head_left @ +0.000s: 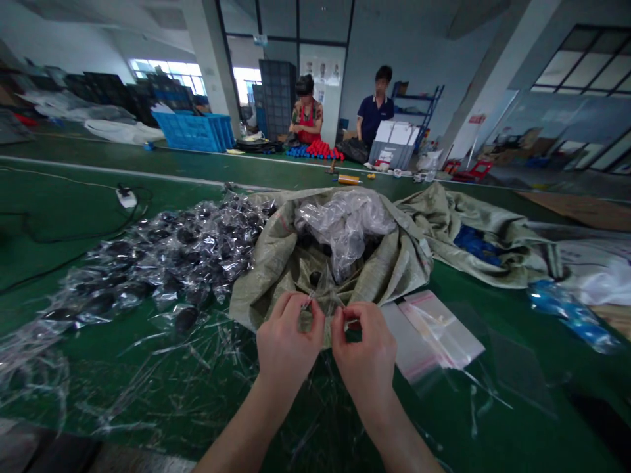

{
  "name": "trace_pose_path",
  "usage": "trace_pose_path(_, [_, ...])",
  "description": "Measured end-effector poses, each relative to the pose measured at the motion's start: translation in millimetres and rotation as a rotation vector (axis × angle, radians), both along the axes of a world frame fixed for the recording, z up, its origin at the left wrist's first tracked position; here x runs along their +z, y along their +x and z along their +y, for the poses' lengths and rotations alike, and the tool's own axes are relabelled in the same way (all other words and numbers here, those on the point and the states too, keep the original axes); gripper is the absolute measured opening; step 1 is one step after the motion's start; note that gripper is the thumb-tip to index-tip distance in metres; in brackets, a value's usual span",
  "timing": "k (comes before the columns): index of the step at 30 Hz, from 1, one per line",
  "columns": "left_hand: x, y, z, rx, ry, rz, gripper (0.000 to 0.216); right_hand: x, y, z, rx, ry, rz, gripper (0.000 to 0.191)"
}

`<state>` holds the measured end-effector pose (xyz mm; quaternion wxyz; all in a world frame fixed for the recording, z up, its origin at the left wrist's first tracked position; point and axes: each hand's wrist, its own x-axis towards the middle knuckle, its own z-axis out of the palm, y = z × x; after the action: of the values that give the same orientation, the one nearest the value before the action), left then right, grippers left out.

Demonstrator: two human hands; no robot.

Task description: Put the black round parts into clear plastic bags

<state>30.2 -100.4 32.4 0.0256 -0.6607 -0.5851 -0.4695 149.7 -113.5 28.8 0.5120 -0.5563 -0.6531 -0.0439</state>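
Observation:
My left hand (287, 345) and my right hand (365, 355) are close together low in the middle of the view, both pinching a small clear plastic bag (323, 303) between fingertips. Just beyond them lies an open woven sack (394, 263) with crumpled clear plastic (345, 223) and small black parts (315, 277) inside. A stack of flat clear bags with a pink strip (434, 325) lies right of my right hand. To the left spreads a pile of black parts packed in clear bags (182, 249).
Everything lies on a green surface (73, 197). A power strip with cables (127, 196) lies far left. A second sack with blue items (476, 244) sits to the right. Two people (340, 112) sit at the far side near blue crates (194, 129).

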Motion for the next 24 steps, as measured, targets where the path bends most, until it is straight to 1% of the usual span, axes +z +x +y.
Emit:
trace_pose_path(5, [7.5,-5,-7,-0.010,0.077,-0.027,0.003,10.9,-4,-3,0.051,0.026,0.004,0.012])
trace_pose_path(8, [11.3,-9,-9,0.027,0.092,-0.023,0.004,13.3,-10,-8,0.099,0.008,0.020,0.012])
trace_pose_path(10, [12.1,-14,-5,0.076,0.102,-0.008,0.002,11.6,-11,-10,0.156,0.001,0.027,0.011])
trace_pose_path(12, [10.2,-22,5,0.127,0.092,0.020,0.002,6.0,-10,-3,0.260,-0.022,0.043,0.008])
trace_pose_path(13, [8.2,-27,12,0.154,0.075,0.039,0.005,1.2,-9,6,0.312,-0.051,0.061,0.006])
trace_pose_path(14, [5.6,-32,20,0.182,0.050,0.066,0.007,-5.0,-7,19,0.363,-0.100,0.074,0.008])
trace_pose_path(15, [2.7,-37,27,0.217,0.014,0.098,0.009,-12.5,-5,36,0.377,-0.163,0.100,0.017])
trace_pose_path(16, [-0.3,-42,35,0.260,-0.023,0.132,0.012,-21.1,-4,56,0.328,-0.215,0.104,0.024])
trace_pose_path(17, [-3.1,-47,42,0.296,-0.066,0.172,0.015,-30.5,-4,78,0.282,-0.272,0.057,0.024])
trace_pose_path(18, [-5.4,-51,47,0.331,-0.102,0.206,0.017,-40.1,-3,101,0.234,-0.323,-0.017,0.020])
trace_pose_path(19, [-7.0,-55,52,0.354,-0.134,0.238,0.019,-49.6,-4,122,0.220,-0.383,-0.119,0.021])
trace_pose_path(21, [-8.2,-59,57,0.383,-0.185,0.283,0.023,-65.4,-5,157,0.249,-0.546,-0.321,0.038])
trace_pose_path(22, [-8.0,-60,58,0.389,-0.206,0.297,0.024,-71.0,-6,168,0.267,-0.613,-0.385,0.042])
trace_pose_path(24, [-7.2,-60,59,0.397,-0.240,0.311,0.026,-76.4,-5,180,0.289,-0.666,-0.422,0.038])
